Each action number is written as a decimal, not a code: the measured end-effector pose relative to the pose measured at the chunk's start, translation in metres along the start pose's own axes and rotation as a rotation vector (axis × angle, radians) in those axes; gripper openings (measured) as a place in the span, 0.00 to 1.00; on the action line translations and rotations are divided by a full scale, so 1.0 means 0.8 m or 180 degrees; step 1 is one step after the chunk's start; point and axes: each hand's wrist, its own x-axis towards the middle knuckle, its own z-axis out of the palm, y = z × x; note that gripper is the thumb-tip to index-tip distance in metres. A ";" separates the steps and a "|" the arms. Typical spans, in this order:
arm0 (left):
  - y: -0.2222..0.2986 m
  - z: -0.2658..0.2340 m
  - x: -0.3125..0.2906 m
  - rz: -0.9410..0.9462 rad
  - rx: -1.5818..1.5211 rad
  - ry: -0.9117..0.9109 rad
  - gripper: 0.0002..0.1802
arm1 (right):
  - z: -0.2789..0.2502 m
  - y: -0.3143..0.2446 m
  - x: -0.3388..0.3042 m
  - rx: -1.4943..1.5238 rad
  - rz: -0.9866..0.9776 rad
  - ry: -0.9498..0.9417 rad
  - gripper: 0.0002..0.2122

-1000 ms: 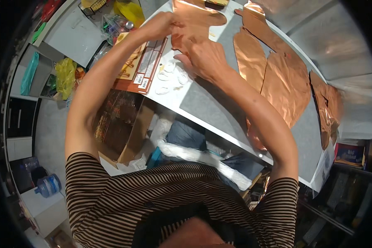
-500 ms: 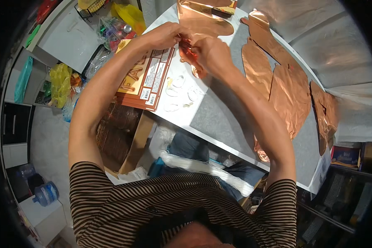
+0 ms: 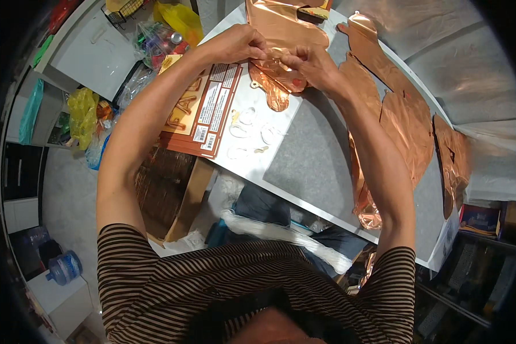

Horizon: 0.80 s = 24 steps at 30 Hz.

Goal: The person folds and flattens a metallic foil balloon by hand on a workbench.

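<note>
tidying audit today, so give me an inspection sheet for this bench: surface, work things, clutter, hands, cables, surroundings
Surface: white table with a grey area
Work things: crumpled copper-coloured foil piece at the hands; flatter foil shapes along the right
Clutter: small white loops; flat printed packages at left
Hands: left hand and right hand at the foil, fingers bunched; exact grip unclear
Cables: nothing seen
Surroundings: open cardboard box, yellow bag, blue water bottle
</note>
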 end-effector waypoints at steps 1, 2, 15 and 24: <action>0.000 0.002 0.001 0.0010 -0.0007 -0.0006 0.13 | -0.006 0.006 -0.001 -0.0004 0.0010 0.0009 0.09; -0.002 0.002 -0.001 -0.0143 -0.0331 -0.0098 0.11 | -0.008 0.002 -0.001 -0.0034 0.0031 -0.0106 0.08; -0.025 -0.007 0.018 -0.0080 0.0630 0.1676 0.21 | -0.039 -0.028 0.019 -0.0285 0.0030 0.0039 0.10; -0.017 -0.011 0.065 0.0221 0.1400 0.1013 0.12 | -0.154 -0.099 0.091 -0.1211 -0.0147 0.0679 0.15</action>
